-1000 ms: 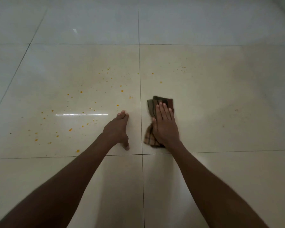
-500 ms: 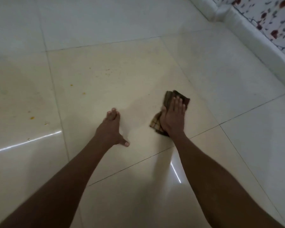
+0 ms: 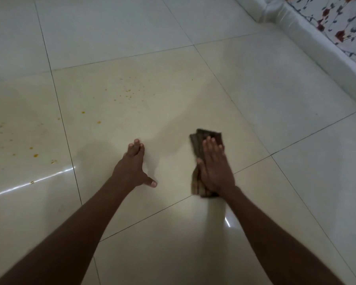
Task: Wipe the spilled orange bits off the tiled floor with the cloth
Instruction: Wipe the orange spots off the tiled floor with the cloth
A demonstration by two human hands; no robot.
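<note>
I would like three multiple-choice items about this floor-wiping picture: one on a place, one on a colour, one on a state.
1. Where do most orange bits lie relative to the cloth?
A. to its left
B. to its right
C. on top of it

2. What colour is the cloth?
A. plain white
B. brown checked
C. bright blue

3. How is the right hand on the cloth?
A. lifted clear of it
B. crumpling it in a fist
C. pressing on it with straight fingers

Answers:
1 A, the bits are scattered on the tiled floor beyond and left of the left hand.
2 B, brown stripes and checks show.
3 C, the fingers lie flat on the fabric.
</note>
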